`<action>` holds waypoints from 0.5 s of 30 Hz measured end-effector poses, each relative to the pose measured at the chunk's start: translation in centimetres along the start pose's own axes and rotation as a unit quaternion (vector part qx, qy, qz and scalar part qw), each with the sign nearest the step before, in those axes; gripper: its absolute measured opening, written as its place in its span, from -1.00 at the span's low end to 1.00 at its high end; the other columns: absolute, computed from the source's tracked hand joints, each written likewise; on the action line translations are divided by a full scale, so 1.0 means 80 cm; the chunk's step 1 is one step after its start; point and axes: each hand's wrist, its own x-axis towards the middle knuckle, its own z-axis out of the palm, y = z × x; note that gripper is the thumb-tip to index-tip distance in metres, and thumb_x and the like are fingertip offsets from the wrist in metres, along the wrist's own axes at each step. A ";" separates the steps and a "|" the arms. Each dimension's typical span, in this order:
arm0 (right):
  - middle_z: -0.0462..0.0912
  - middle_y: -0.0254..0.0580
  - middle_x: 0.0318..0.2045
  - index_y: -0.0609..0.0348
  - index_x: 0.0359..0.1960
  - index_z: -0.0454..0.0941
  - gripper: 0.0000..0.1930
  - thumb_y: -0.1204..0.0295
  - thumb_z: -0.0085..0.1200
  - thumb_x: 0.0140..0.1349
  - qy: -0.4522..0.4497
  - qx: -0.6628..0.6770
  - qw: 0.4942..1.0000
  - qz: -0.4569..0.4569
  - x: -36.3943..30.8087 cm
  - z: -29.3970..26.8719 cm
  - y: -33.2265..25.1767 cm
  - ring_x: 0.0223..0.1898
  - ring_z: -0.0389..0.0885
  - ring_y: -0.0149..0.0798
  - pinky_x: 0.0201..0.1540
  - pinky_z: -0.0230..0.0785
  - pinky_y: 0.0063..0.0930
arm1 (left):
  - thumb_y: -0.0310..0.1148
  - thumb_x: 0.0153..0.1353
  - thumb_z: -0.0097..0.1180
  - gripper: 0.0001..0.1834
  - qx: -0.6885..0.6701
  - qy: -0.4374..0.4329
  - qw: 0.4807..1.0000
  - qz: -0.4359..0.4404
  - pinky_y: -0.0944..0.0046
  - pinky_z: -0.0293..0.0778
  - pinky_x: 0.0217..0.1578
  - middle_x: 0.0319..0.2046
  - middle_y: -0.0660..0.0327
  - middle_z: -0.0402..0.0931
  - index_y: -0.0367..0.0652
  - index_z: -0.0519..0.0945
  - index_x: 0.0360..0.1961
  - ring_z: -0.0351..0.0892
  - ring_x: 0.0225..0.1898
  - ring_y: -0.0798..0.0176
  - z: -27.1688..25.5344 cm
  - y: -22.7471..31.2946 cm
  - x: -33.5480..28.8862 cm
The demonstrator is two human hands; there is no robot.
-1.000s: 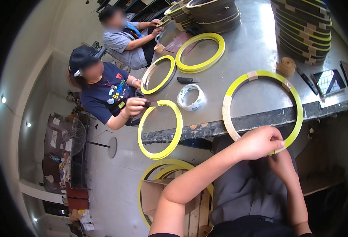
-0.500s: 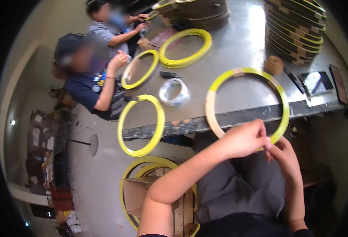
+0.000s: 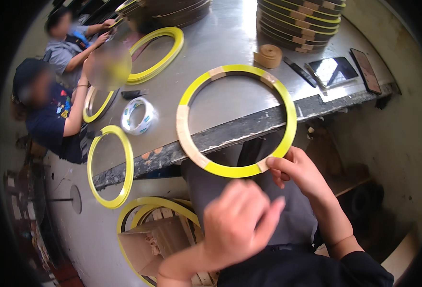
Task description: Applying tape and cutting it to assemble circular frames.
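Observation:
A flat yellow ring-shaped coil (image 3: pixel 291 115) with a dark inner side is wrapped with tan tape in several places. It stands tilted at the table's near edge, over my lap. My right hand (image 3: pixel 292 170) is closed on its lower right rim, thumb on top beside a short tan tape band (image 3: pixel 262 165). My left hand (image 3: pixel 237 222) is off the coil, just below it and nearer to me. That hand is blurred, its thumb stretched apart from bent fingers, and nothing shows in it.
On the metal table (image 3: pixel 230 38) are a tan tape roll (image 3: pixel 270 56), a dark cutter (image 3: pixel 299 71), a phone (image 3: pixel 365 71), a clear tape roll (image 3: pixel 137 116) and stacked coils (image 3: pixel 297 26). Another yellow coil (image 3: pixel 130 167) overhangs the edge. A cardboard box (image 3: pixel 160 239) stands below. Two people work at the left.
My left hand has let go of the coil and drawn back toward me. My right hand keeps its hold, and the lower tape band shows uncovered. The view has shifted right.

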 end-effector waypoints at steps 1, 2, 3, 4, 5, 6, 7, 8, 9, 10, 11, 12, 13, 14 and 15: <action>0.52 -0.34 -0.56 0.31 -0.33 0.52 -0.76 0.33 0.17 0.32 -0.001 -0.004 1.000 -0.007 -0.001 -0.003 0.001 -0.60 0.50 -0.46 -0.52 0.35 -0.55 | -0.42 0.26 0.26 -0.85 -0.076 -0.104 0.991 -0.040 0.28 0.37 -0.48 -0.46 0.15 0.51 -0.27 0.56 -0.36 0.54 -0.48 0.17 0.000 0.005 -0.018; 0.52 -0.34 -0.56 0.31 -0.32 0.52 -0.76 0.33 0.18 0.32 -0.012 -0.005 1.000 -0.007 0.001 0.002 0.000 -0.60 0.50 -0.46 -0.52 0.35 -0.55 | -0.40 0.29 0.24 -0.85 -0.147 -0.223 0.948 -0.172 0.33 0.36 -0.49 -0.45 0.18 0.53 -0.27 0.56 -0.31 0.54 -0.49 0.25 0.001 0.003 -0.023; 0.52 -0.34 -0.56 0.31 -0.30 0.52 -0.75 0.32 0.18 0.32 -0.020 -0.008 1.000 -0.007 0.003 0.005 0.000 -0.60 0.50 -0.46 -0.52 0.35 -0.55 | -0.37 0.33 0.22 -0.83 -0.212 -0.337 0.869 -0.295 0.39 0.35 -0.50 -0.44 0.21 0.55 -0.26 0.56 -0.27 0.54 -0.50 0.32 0.011 -0.005 -0.029; 0.52 -0.36 -0.56 0.33 -0.27 0.53 -0.74 0.32 0.19 0.32 -0.032 0.003 0.999 -0.008 0.006 0.009 0.003 -0.59 0.50 -0.47 -0.52 0.35 -0.55 | -0.25 0.39 0.18 -0.73 -0.475 -0.204 0.791 -0.326 0.44 0.40 -0.48 -0.28 0.18 0.60 -0.26 0.53 -0.09 0.55 -0.41 0.38 0.046 -0.040 -0.061; 0.53 -0.36 -0.55 0.33 -0.24 0.54 -0.73 0.31 0.18 0.32 -0.037 -0.002 0.999 -0.007 0.008 0.007 0.003 -0.59 0.50 -0.49 -0.51 0.34 -0.56 | -0.13 0.43 0.13 -0.58 -0.533 -0.131 0.773 -0.317 0.46 0.45 -0.47 -0.12 0.09 0.57 -0.27 0.47 0.07 0.56 -0.35 0.33 0.057 -0.057 -0.049; 0.54 -0.36 -0.53 0.33 -0.23 0.55 -0.73 0.30 0.17 0.33 -0.037 -0.012 0.999 -0.004 0.006 0.005 0.001 -0.58 0.49 -0.50 -0.51 0.33 -0.58 | -0.10 0.43 0.12 -0.55 -0.576 -0.082 0.748 -0.320 0.46 0.45 -0.47 -0.07 0.07 0.55 -0.28 0.46 0.09 0.56 -0.33 0.31 0.061 -0.062 -0.044; 0.56 -0.35 -0.52 0.33 -0.21 0.56 -0.72 0.30 0.16 0.33 -0.038 -0.022 0.999 -0.002 0.004 0.003 -0.002 -0.58 0.48 -0.51 -0.50 0.32 -0.59 | -0.07 0.44 0.11 -0.51 -0.615 -0.032 0.719 -0.324 0.46 0.45 -0.47 -0.03 0.05 0.52 -0.29 0.45 0.12 0.56 -0.31 0.30 0.065 -0.066 -0.036; 0.56 -0.35 -0.52 0.33 -0.21 0.56 -0.72 0.30 0.16 0.33 -0.033 -0.025 0.999 -0.001 0.002 0.003 -0.004 -0.58 0.48 -0.51 -0.50 0.32 -0.59 | -0.07 0.47 0.06 -0.55 -0.637 -0.010 0.705 -0.314 0.46 0.41 -0.49 -0.14 0.14 0.55 -0.26 0.49 0.11 0.54 -0.33 0.34 0.066 -0.065 -0.030; 0.58 -0.34 -0.51 0.32 -0.21 0.56 -0.72 0.29 0.16 0.33 -0.037 -0.019 0.999 -0.005 0.002 0.004 -0.006 -0.58 0.47 -0.52 -0.50 0.31 -0.60 | -0.07 0.47 0.06 -0.55 -0.640 -0.012 0.702 -0.312 0.46 0.41 -0.49 -0.14 0.14 0.55 -0.26 0.49 0.11 0.54 -0.33 0.34 0.068 -0.061 -0.023; 0.59 -0.34 -0.49 0.32 -0.20 0.57 -0.72 0.28 0.15 0.34 -0.042 -0.014 0.999 -0.009 0.001 0.004 -0.008 -0.58 0.46 -0.53 -0.50 0.30 -0.61 | -0.08 0.48 0.05 -0.56 -0.604 0.010 0.720 -0.342 0.47 0.39 -0.50 -0.20 0.19 0.54 -0.26 0.51 0.09 0.53 -0.34 0.36 0.071 -0.054 -0.017; 0.59 -0.34 -0.49 0.32 -0.20 0.57 -0.72 0.28 0.15 0.34 -0.047 -0.017 0.999 -0.008 0.002 0.006 -0.007 -0.58 0.46 -0.53 -0.50 0.30 -0.61 | -0.09 0.48 0.04 -0.58 -0.562 0.038 0.738 -0.371 0.47 0.36 -0.52 -0.26 0.24 0.54 -0.25 0.53 0.08 0.53 -0.35 0.39 0.071 -0.048 -0.013; 0.60 -0.33 -0.49 0.32 -0.21 0.57 -0.72 0.27 0.14 0.34 -0.039 -0.017 0.999 -0.009 0.002 0.007 -0.004 -0.58 0.46 -0.53 -0.51 0.29 -0.61 | -0.18 0.44 0.14 -0.70 -0.593 0.069 0.706 -0.381 0.49 0.37 -0.53 -0.34 0.29 0.58 -0.23 0.63 -0.10 0.55 -0.37 0.44 0.071 -0.044 -0.011; 0.60 -0.33 -0.49 0.31 -0.22 0.58 -0.72 0.27 0.14 0.34 -0.032 -0.017 0.999 -0.009 0.003 0.008 -0.003 -0.58 0.45 -0.53 -0.51 0.29 -0.62 | -0.18 0.44 0.14 -0.70 -0.592 0.078 0.706 -0.382 0.49 0.37 -0.53 -0.34 0.29 0.58 -0.23 0.63 -0.10 0.55 -0.37 0.44 0.071 -0.044 -0.008; 0.60 -0.32 -0.48 0.31 -0.23 0.58 -0.71 0.26 0.13 0.35 -0.025 -0.024 0.999 -0.012 0.001 0.009 -0.004 -0.58 0.45 -0.53 -0.52 0.28 -0.62 | -0.19 0.44 0.15 -0.71 -0.595 0.078 0.698 -0.391 0.50 0.36 -0.54 -0.36 0.29 0.58 -0.22 0.64 -0.11 0.54 -0.40 0.45 0.072 -0.044 -0.007; 0.57 -0.35 -0.50 0.31 -0.25 0.58 -0.70 0.24 0.14 0.35 -0.019 -0.025 0.999 -0.016 0.000 0.010 -0.005 -0.58 0.44 -0.53 -0.52 0.26 -0.61 | -0.20 0.43 0.15 -0.73 -0.597 0.084 0.690 -0.400 0.51 0.35 -0.54 -0.37 0.30 0.58 -0.21 0.65 -0.12 0.54 -0.43 0.46 0.072 -0.045 -0.006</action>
